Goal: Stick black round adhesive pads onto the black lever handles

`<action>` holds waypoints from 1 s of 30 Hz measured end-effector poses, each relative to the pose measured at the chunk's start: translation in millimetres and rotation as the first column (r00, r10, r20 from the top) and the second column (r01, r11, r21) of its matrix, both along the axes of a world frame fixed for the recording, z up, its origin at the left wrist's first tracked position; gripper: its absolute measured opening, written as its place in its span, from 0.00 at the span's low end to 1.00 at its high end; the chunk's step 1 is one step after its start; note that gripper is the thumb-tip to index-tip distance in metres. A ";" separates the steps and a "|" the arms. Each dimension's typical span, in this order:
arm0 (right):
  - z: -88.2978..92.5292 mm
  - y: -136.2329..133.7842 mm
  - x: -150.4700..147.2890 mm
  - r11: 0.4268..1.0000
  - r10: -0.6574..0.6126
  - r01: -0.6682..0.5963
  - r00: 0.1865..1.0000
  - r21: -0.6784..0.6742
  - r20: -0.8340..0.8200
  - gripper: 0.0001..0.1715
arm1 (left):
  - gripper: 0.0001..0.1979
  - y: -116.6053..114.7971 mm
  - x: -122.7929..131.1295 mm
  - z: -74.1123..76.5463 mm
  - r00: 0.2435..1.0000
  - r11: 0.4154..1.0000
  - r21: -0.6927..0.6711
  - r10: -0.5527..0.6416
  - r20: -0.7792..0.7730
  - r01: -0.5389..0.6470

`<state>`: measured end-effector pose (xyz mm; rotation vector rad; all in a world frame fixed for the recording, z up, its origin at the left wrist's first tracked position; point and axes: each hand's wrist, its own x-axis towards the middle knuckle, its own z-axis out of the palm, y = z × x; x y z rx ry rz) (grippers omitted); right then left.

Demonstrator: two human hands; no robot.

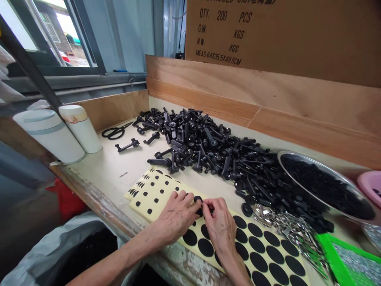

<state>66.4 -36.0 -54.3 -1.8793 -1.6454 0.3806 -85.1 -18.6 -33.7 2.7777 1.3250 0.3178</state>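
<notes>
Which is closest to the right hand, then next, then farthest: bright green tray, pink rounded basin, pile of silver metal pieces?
1. Pile of silver metal pieces: right of the right hand.
2. Bright green tray: lower right of the view.
3. Pink rounded basin: right edge, behind the tray.

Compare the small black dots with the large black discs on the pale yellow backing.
Size: the small black dots are much smaller than the large black discs.
Spacing: the dots have wide gaps between them; the discs sit close together.
Place: the dots lie beyond the left hand's forearm, while the discs lie around the right hand.
Shared: both are black and set in rows on pale yellow backing.
</notes>
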 end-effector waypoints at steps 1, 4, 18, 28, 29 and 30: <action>0.9 0.3 0.1 1.000 0.011 -0.011 1.000 -0.013 -0.018 0.14 | 0.14 0.3 0.2 0.4 1.000 1.000 -0.002 -0.001 0.002 0.001; 3.8 1.8 3.8 0.997 0.052 -0.057 0.994 -0.049 -0.095 0.10 | 0.10 -0.1 -0.4 1.3 1.000 1.000 -0.023 0.000 0.020 0.000; 15.9 5.5 28.9 0.977 0.104 -0.197 0.768 -0.078 -0.632 0.21 | 0.08 20.5 3.7 21.4 0.625 0.809 -0.588 0.458 0.632 0.003; 19.2 2.5 32.9 0.991 -0.052 -0.058 0.647 -0.117 -0.761 0.24 | 0.09 15.6 20.4 31.0 0.319 0.535 -0.818 0.753 0.576 0.214; 21.1 2.0 32.4 0.992 -0.049 -0.056 0.640 -0.111 -0.767 0.22 | 0.09 15.0 20.5 31.7 0.323 0.526 -0.820 0.754 0.572 0.227; 22.7 1.5 31.6 0.994 -0.044 -0.046 0.635 -0.095 -0.771 0.21 | 0.09 14.6 20.8 32.1 0.328 0.521 -0.821 0.752 0.572 0.234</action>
